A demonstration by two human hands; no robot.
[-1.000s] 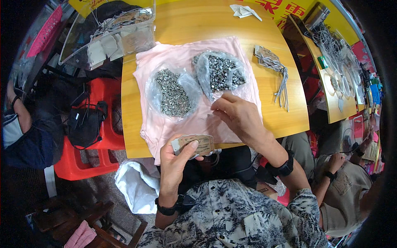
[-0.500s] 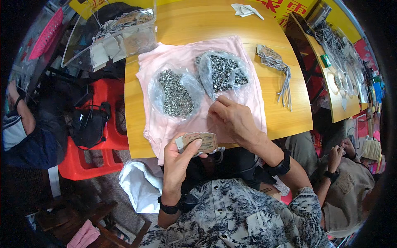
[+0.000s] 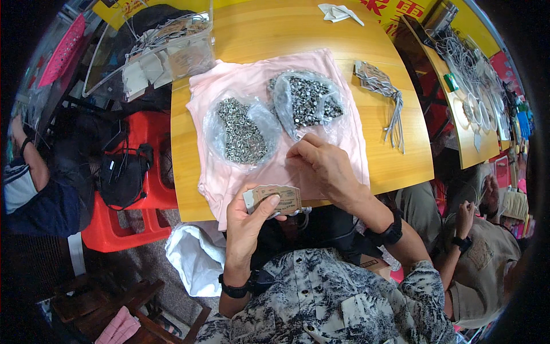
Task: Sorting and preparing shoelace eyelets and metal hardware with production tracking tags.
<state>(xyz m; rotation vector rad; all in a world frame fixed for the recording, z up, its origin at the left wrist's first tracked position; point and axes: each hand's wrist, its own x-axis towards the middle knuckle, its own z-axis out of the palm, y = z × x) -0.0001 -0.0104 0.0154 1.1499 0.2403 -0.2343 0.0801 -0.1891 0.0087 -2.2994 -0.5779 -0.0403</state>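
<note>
My left hand (image 3: 247,221) grips a brown and white cardboard tag (image 3: 286,199) at the table's near edge, thumb across its front. A bit of grey cord (image 3: 305,211) shows at the tag's lower right. To the right and slightly beyond it, my right hand (image 3: 329,169) hovers over a pink cloth (image 3: 355,146) with its thumb and fingers pinched together; what they hold, if anything, is hidden. Beyond the hands lie two clear plastic bags on the cloth: small silver metal pieces (image 3: 240,129) fill the left one, small dark and silver beads (image 3: 309,103) the right one.
Tags with grey cords (image 3: 375,80) lie bundled on the table's right. A clear bin (image 3: 197,54) with more tags stands at the far left, above red stools (image 3: 134,223). White folded paper (image 3: 341,14) sits at the back. Co-workers sit on both sides, one hand (image 3: 465,221) visible at right.
My right hand has shifted very slightly, its fingers still pinched. The left hand keeps the tag in nearly the same place. The right-hand co-worker's hands have moved apart.
</note>
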